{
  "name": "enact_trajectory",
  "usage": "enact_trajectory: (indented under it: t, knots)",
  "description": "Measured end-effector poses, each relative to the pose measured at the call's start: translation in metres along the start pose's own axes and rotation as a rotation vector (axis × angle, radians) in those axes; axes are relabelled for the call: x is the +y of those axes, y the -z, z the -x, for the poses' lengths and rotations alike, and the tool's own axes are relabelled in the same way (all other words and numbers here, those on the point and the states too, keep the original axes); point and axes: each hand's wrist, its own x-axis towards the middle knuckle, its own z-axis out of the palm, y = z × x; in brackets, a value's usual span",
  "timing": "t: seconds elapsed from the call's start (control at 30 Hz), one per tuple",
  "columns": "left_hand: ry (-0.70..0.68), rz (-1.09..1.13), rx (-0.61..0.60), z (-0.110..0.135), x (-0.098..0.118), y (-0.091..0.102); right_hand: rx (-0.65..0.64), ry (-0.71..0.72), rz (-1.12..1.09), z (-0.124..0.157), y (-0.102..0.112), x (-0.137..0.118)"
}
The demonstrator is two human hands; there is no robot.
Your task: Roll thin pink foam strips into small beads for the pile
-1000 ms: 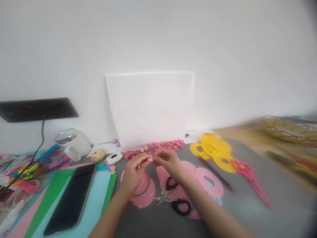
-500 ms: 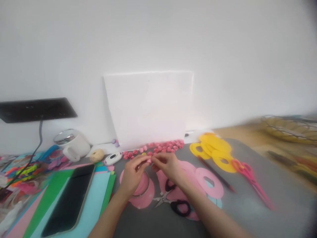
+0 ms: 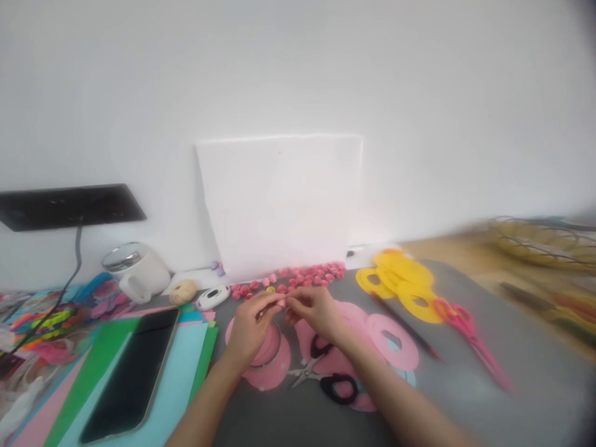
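Between my two hands is a small piece of pink paper (image 3: 281,302), mostly hidden by the fingers. My left hand (image 3: 252,327) pinches it between thumb and fingertips, and my right hand (image 3: 315,313) pinches its right side. Just beyond the fingertips lies a row of small rolled pink paper flowers (image 3: 321,273). Below my left hand are pink paper rings and a round roll (image 3: 270,372). Under my right wrist, black-handled scissors (image 3: 310,374) lie with blades apart on pink paper cutouts. A pink paper ring (image 3: 392,341) is right of my right forearm.
On the left, a black phone (image 3: 133,372) rests on coloured paper sheets (image 3: 79,385), near a white mug (image 3: 144,273) and mouse (image 3: 213,298). Rightward are yellow paper rings (image 3: 400,273), a pencil (image 3: 407,327) and pink scissors (image 3: 475,341). A white board (image 3: 284,205) leans against the wall.
Both hands stay almost in place, still pinching the pink paper. The view has shifted very slightly.
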Motion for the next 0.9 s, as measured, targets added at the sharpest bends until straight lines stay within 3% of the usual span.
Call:
enact_trajectory:
  t: [0.2, 0.8, 0.9]
  knots:
    - [0.029, 0.003, -0.005, -0.001, 0.004, 0.002, -0.065, 0.020, 0.052, 0.002, 0.004, -0.006]
    - [0.042, -0.029, -0.024, -0.001, 0.000, 0.001, -0.034, 0.148, 0.342, 0.003, 0.001, 0.005]
    - [0.041, -0.021, -0.018, -0.001, 0.001, 0.002, -0.046, 0.124, 0.301, 0.003, 0.001, 0.005]
